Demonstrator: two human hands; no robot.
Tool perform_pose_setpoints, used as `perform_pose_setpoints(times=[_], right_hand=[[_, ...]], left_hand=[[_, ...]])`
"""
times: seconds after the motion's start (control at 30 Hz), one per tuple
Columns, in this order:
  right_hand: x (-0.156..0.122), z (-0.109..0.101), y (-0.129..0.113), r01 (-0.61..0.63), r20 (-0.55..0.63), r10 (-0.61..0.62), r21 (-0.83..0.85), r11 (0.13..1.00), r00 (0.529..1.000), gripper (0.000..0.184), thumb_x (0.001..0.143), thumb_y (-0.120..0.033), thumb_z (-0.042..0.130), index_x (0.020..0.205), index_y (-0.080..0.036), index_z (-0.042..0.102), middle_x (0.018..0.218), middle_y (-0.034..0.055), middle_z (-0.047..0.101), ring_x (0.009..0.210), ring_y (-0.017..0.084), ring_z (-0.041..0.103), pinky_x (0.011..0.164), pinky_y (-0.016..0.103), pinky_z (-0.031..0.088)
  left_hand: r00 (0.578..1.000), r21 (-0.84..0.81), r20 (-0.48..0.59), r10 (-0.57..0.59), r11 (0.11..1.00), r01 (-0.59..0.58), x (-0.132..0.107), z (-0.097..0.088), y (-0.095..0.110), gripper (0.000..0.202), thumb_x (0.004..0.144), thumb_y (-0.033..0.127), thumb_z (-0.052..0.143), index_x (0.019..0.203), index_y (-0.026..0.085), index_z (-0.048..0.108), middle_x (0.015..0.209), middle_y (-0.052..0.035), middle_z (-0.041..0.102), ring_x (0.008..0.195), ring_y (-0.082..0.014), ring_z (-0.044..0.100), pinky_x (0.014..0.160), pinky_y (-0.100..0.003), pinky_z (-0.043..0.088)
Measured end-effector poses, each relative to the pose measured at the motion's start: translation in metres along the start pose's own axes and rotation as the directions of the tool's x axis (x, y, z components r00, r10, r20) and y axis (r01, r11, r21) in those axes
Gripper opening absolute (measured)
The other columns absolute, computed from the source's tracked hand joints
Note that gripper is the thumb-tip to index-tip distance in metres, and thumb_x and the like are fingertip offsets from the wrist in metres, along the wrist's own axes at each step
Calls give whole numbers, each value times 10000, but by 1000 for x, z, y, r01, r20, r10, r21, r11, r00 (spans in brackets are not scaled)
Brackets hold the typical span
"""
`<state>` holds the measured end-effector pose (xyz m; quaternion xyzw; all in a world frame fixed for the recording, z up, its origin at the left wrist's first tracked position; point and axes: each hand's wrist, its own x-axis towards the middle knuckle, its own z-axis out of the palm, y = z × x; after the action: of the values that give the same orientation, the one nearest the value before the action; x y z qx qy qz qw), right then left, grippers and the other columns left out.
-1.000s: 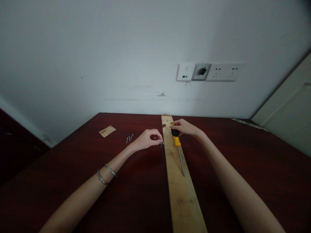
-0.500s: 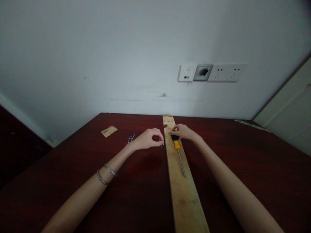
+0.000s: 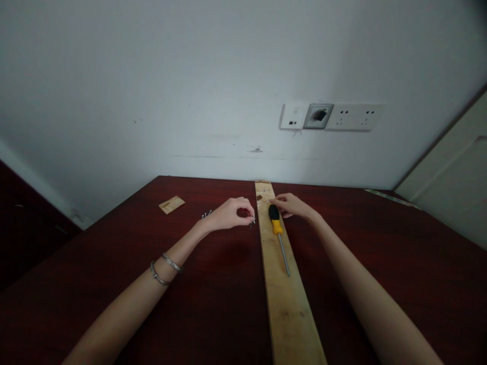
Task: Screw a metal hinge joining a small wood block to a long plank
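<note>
A long pale wooden plank [image 3: 283, 294] lies lengthwise on the dark red table [image 3: 213, 299]. A screwdriver [image 3: 276, 226] with a black and yellow handle rests on the plank, shaft pointing toward me. My right hand [image 3: 291, 205] lies just right of the handle with fingers loosely curled, and nothing shows in them. My left hand [image 3: 230, 215] is pinched on a small screw [image 3: 251, 221] at the plank's left edge. My left wrist wears two silver bangles [image 3: 165, 267].
A few loose screws [image 3: 206, 215] lie behind my left hand. A small scrap of wood [image 3: 172, 204] sits at the far left of the table. Wall sockets [image 3: 331, 116] are above the table's back edge. A pale door [image 3: 452, 182] stands at the right.
My right hand has let go of the screwdriver handle and drawn slightly right; the screwdriver now lies free on the plank. My left hand has kept its pinch on the screw.
</note>
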<state>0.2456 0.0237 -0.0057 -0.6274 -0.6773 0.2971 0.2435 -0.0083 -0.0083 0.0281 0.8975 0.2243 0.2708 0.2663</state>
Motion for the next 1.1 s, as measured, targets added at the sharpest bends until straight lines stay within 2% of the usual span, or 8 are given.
perform_pose_setpoints(times=[0.1, 0.17, 0.23, 0.3, 0.47, 0.7, 0.93, 1.1], right_hand=[[-6, -10, -9, 72, -107, -72, -5, 997, 992, 325, 773, -427, 608, 901, -140, 691, 826, 74, 689, 718, 163, 620, 582, 242, 520], [-15, -11, -19, 220, -169, -212, 32, 975, 963, 271, 768, -386, 606, 867, -153, 703, 863, 70, 697, 776, 176, 621, 652, 262, 513], [-27, -6, -30, 379, -134, -364, 102, 920, 921, 238, 764, -368, 605, 809, -160, 712, 865, 66, 700, 785, 177, 615, 698, 285, 500], [-39, 2, -38, 441, -84, -434, 126, 888, 897, 205, 753, -348, 618, 781, -169, 713, 824, 49, 694, 729, 159, 599, 686, 285, 481], [-55, 20, -48, 472, -7, -474, 104, 875, 880, 152, 763, -302, 621, 783, -186, 717, 802, 27, 686, 727, 138, 578, 684, 266, 442], [-55, 24, -49, 486, 65, -494, 108, 867, 867, 140, 764, -296, 633, 808, -200, 725, 831, 21, 700, 770, 144, 589, 684, 264, 428], [-58, 29, -53, 514, 29, -523, 146, 846, 852, 147, 771, -319, 638, 783, -192, 711, 806, 25, 693, 733, 138, 586, 682, 269, 435], [-57, 27, -52, 576, -5, -581, 136, 806, 814, 155, 807, -319, 610, 763, -199, 698, 788, 23, 675, 740, 137, 582, 700, 275, 441]], left_hand=[[1000, -2, -8, -3, 1000, 3, 0, -1, 0, 55, 766, 191, 620, 734, 150, 637, 747, -6, 589, 729, -125, 526, 733, -265, 413], [1000, -7, -15, -3, 1000, 2, -1, -2, -1, 52, 767, 191, 620, 740, 150, 638, 754, -8, 590, 730, -126, 526, 730, -265, 413], [1000, -12, -25, -3, 1000, 3, -1, -2, -1, 53, 768, 188, 616, 741, 149, 639, 760, -11, 596, 734, -127, 528, 730, -267, 413], [999, -12, -32, -4, 1000, 3, 0, -1, 0, 57, 770, 184, 612, 739, 145, 639, 761, -16, 602, 740, -130, 531, 738, -271, 412], [999, -16, -34, -5, 1000, 4, 0, -1, 3, 56, 768, 176, 605, 743, 138, 638, 767, -24, 608, 747, -134, 535, 743, -275, 416], [998, -15, -58, -2, 1000, 1, 0, -3, 3, 51, 768, 183, 608, 752, 140, 630, 756, -10, 582, 726, -121, 521, 715, -259, 415], [999, -26, -47, -22, 999, 21, 1, -3, 7, 51, 767, 170, 600, 747, 137, 632, 750, -12, 580, 729, -124, 526, 704, -260, 418], [996, -68, -79, -43, 997, 38, 2, -1, 8, 54, 770, 174, 602, 784, 133, 635, 783, -19, 590, 746, -122, 541, 712, -264, 438]])
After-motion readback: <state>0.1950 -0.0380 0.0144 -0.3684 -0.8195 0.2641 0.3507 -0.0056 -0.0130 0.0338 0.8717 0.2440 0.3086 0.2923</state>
